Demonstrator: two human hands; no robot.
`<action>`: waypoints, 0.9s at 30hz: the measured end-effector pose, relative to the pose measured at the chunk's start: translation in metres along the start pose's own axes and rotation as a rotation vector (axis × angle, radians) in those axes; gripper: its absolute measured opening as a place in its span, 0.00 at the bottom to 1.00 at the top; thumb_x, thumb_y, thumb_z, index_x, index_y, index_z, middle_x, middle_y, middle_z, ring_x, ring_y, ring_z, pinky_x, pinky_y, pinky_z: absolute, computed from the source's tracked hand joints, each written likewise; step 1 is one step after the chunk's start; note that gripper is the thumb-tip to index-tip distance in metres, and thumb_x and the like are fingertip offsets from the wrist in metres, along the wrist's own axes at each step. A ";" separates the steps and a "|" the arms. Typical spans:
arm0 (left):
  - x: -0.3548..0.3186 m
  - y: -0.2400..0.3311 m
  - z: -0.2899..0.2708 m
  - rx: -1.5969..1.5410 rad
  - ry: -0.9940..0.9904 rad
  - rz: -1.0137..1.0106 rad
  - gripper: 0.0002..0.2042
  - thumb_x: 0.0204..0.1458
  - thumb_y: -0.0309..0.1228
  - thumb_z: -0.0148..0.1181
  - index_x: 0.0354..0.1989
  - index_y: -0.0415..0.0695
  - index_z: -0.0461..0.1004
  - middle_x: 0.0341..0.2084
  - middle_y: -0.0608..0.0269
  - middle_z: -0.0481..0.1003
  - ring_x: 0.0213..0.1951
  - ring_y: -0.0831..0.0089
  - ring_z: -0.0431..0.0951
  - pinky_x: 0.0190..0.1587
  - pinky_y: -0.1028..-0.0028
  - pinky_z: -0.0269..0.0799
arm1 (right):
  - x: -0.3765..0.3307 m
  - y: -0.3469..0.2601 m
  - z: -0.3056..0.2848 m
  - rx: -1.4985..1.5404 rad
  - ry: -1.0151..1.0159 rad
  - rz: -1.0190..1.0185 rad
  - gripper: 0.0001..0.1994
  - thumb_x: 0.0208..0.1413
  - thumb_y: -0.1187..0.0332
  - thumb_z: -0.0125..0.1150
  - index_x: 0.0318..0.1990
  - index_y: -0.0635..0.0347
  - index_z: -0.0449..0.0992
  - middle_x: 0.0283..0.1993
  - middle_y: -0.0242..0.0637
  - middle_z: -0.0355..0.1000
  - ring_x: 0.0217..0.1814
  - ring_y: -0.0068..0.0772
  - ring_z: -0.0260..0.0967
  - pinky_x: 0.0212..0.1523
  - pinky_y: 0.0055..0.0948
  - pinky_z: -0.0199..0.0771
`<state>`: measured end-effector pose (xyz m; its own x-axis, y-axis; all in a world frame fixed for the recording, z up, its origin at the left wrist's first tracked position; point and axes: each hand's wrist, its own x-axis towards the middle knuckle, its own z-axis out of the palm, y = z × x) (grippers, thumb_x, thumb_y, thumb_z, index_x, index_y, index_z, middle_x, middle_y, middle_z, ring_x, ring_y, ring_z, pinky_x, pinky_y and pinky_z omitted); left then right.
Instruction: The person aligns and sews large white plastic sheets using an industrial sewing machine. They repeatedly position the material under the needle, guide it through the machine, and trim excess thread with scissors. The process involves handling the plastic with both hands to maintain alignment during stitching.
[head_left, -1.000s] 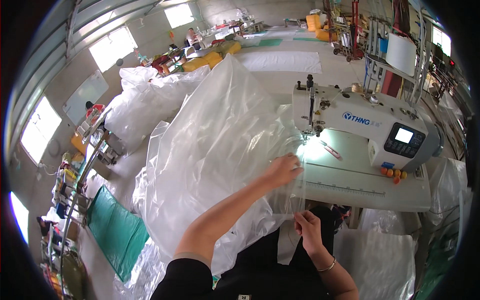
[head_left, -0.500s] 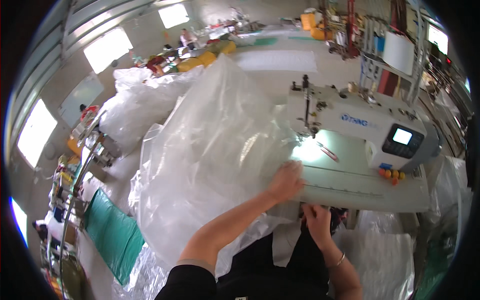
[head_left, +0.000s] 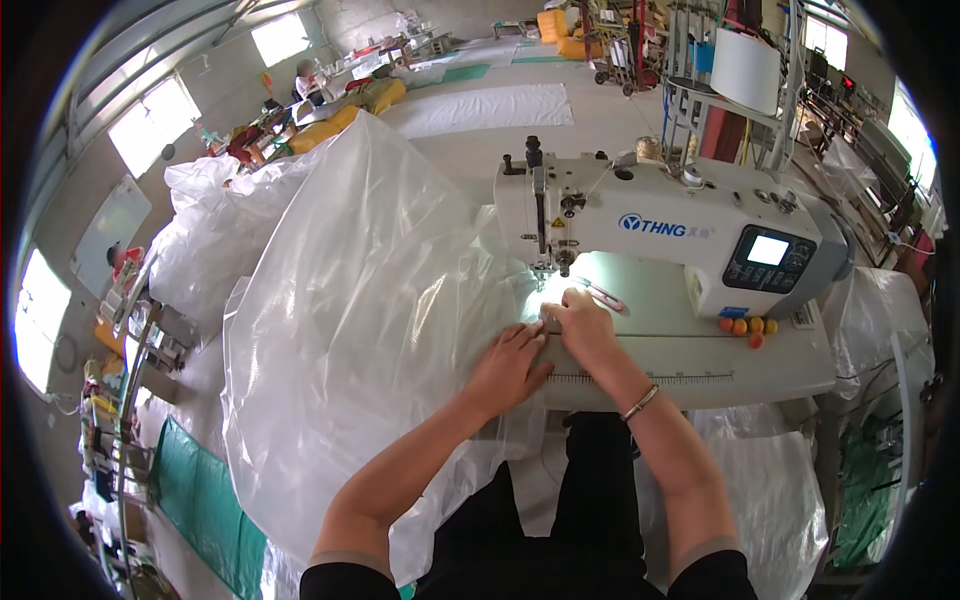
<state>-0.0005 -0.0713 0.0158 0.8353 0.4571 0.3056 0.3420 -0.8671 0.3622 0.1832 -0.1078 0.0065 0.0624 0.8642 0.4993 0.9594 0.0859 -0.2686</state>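
A large translucent plastic sheet [head_left: 350, 330] rises in folds on the left of the sewing machine [head_left: 650, 225], its edge reaching the lit needle area. My left hand [head_left: 508, 368] lies on that edge, fingers stretched out flat, just in front of the presser foot [head_left: 543, 272]. Close beside it, my right hand [head_left: 585, 325] is closed in a pinch at the needle area; what its fingertips hold is too small to make out. On the machine bed [head_left: 660, 345], just behind my right hand, lies a slim pinkish-red tool, perhaps thread snips [head_left: 603, 296].
Small orange and red balls [head_left: 747, 328] sit on the bed by the control screen [head_left: 767, 250]. A white thread cone [head_left: 745, 70] stands on a rack behind. More clear plastic [head_left: 755, 490] hangs below the table's right side. A green sheet [head_left: 205, 505] covers floor at left.
My right hand has come up from below the table edge to the needle area. My left hand has drawn back slightly and flattened. The view has shifted to the right.
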 end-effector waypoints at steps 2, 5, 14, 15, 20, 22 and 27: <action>0.001 -0.003 -0.001 -0.013 -0.001 0.011 0.23 0.53 0.37 0.57 0.55 0.37 0.67 0.58 0.50 0.65 0.60 0.51 0.61 0.62 0.58 0.57 | 0.001 0.000 0.001 -0.005 -0.036 0.011 0.16 0.46 0.76 0.54 0.42 0.48 0.79 0.35 0.35 0.67 0.44 0.37 0.69 0.36 0.35 0.73; 0.004 -0.005 -0.003 -0.034 -0.004 0.025 0.22 0.53 0.37 0.58 0.53 0.37 0.68 0.58 0.50 0.65 0.60 0.52 0.62 0.62 0.58 0.58 | 0.003 -0.001 0.003 -0.024 -0.045 0.021 0.17 0.47 0.76 0.54 0.44 0.48 0.79 0.35 0.36 0.67 0.45 0.37 0.69 0.36 0.35 0.73; 0.025 -0.021 -0.002 -0.005 0.033 0.047 0.20 0.52 0.36 0.58 0.50 0.37 0.68 0.56 0.50 0.67 0.58 0.52 0.65 0.61 0.60 0.59 | 0.004 0.005 0.010 -0.019 -0.043 0.019 0.17 0.48 0.76 0.54 0.46 0.49 0.77 0.37 0.37 0.67 0.45 0.40 0.69 0.37 0.36 0.74; 0.028 -0.022 -0.002 -0.002 0.023 0.036 0.20 0.52 0.36 0.58 0.50 0.37 0.68 0.56 0.50 0.67 0.58 0.52 0.65 0.61 0.60 0.60 | 0.004 0.006 0.010 -0.015 -0.027 0.022 0.17 0.48 0.76 0.54 0.46 0.49 0.78 0.37 0.38 0.68 0.44 0.40 0.70 0.37 0.36 0.74; 0.036 -0.028 0.000 0.037 0.026 0.060 0.20 0.52 0.36 0.58 0.50 0.37 0.68 0.55 0.49 0.68 0.58 0.53 0.65 0.60 0.61 0.60 | 0.011 0.007 0.002 0.085 -0.051 0.076 0.11 0.49 0.73 0.54 0.39 0.54 0.80 0.34 0.41 0.72 0.40 0.44 0.72 0.40 0.40 0.74; 0.040 -0.029 0.000 0.038 0.034 0.086 0.20 0.52 0.36 0.58 0.50 0.37 0.68 0.55 0.49 0.68 0.58 0.53 0.65 0.61 0.61 0.60 | 0.017 0.019 0.014 0.195 0.075 0.177 0.11 0.50 0.73 0.54 0.39 0.53 0.80 0.31 0.42 0.74 0.35 0.46 0.73 0.38 0.38 0.74; 0.041 -0.032 0.000 0.028 0.024 0.093 0.21 0.52 0.37 0.57 0.50 0.37 0.69 0.54 0.48 0.68 0.57 0.52 0.65 0.61 0.60 0.59 | 0.045 0.028 0.005 0.666 0.250 0.547 0.08 0.46 0.72 0.54 0.34 0.63 0.75 0.27 0.41 0.75 0.28 0.37 0.72 0.34 0.32 0.72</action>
<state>0.0231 -0.0247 0.0166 0.8537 0.3783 0.3579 0.2754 -0.9112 0.3063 0.2116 -0.0643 0.0169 0.5970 0.7421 0.3048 0.4240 0.0307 -0.9051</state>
